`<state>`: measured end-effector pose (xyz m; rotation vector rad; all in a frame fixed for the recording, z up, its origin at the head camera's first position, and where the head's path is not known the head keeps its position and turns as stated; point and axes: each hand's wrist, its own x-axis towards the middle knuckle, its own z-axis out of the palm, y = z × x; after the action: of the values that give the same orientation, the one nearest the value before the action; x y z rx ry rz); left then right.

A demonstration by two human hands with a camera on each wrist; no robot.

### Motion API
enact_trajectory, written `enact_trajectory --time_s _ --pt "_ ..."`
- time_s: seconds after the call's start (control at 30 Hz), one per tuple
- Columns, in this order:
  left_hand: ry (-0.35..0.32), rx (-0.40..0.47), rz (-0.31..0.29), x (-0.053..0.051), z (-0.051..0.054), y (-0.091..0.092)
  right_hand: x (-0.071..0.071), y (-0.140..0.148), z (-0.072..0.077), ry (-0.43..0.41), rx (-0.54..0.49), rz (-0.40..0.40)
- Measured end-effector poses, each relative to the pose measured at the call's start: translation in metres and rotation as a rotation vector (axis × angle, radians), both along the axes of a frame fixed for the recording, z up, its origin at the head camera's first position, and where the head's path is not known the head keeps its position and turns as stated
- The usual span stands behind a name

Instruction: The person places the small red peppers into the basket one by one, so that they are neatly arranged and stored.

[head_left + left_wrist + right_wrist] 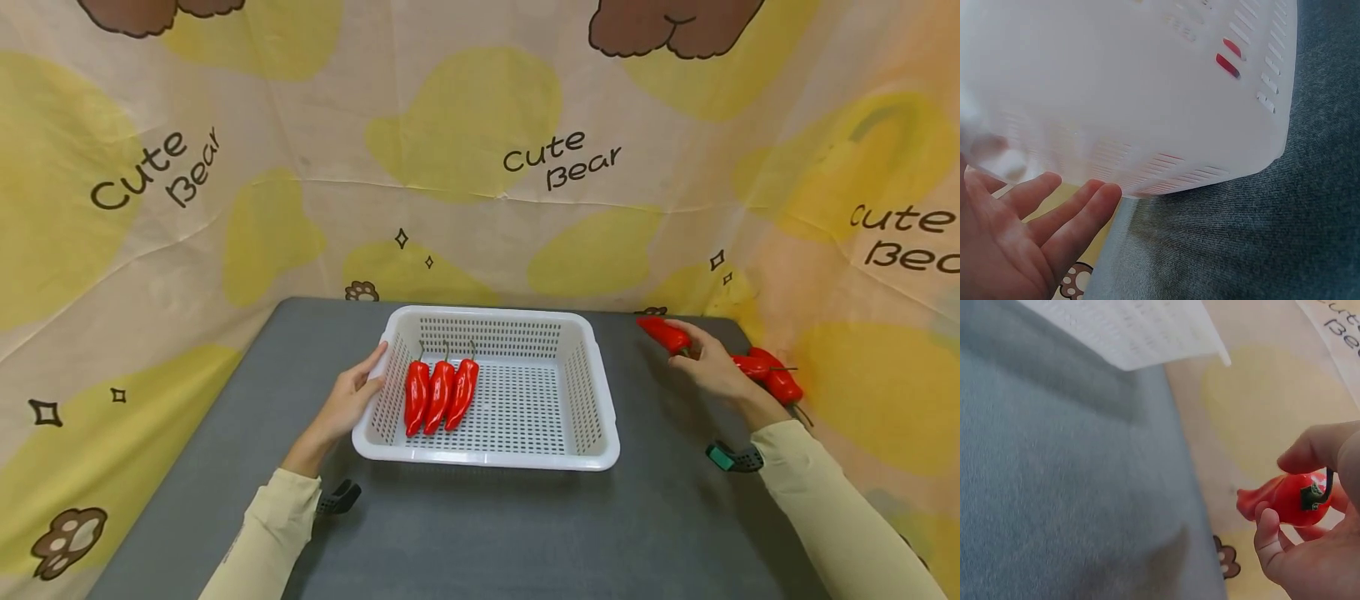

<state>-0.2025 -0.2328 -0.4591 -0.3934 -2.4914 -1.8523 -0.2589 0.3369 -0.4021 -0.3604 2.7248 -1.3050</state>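
A white plastic basket [487,458] with slotted walls stands on the grey table. Three red chili peppers [440,396] lie side by side in its left part, stems toward the back. My left hand [356,390] holds the basket's left rim; the left wrist view shows several fingers [1085,219] beneath the rim, outside the wall. Off to the basket's right, my right hand [708,360] grips another red chili pepper [663,333], its tip pointing away to the left. The right wrist view shows this pepper's green stem end [1313,497] between thumb and fingers.
More red chili peppers [780,383] lie at the table's right edge, partly behind my right hand and wrist. A patterned cloth [465,125] hangs behind the grey table [480,533] and along its sides.
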Motion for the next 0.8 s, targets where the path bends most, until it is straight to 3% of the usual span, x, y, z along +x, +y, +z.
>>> enact_trajectory --time_s 0.23,0.43,0.57,0.8 --pt "-0.006 0.0 -0.003 0.001 0.0 0.0 0.003 -0.009 0.006 0.027 -0.055 0.006" --pt "-0.008 -0.004 -0.005 0.002 0.002 0.0 0.007 -0.015 0.009 0.101 -0.101 0.004" --pt "-0.01 -0.004 -0.007 0.003 0.002 0.0 0.01 -0.019 0.013 0.11 -0.189 0.024" --pt "-0.008 -0.006 -0.009 0.003 0.002 0.0 0.012 -0.023 0.022 0.057 -0.434 0.121"
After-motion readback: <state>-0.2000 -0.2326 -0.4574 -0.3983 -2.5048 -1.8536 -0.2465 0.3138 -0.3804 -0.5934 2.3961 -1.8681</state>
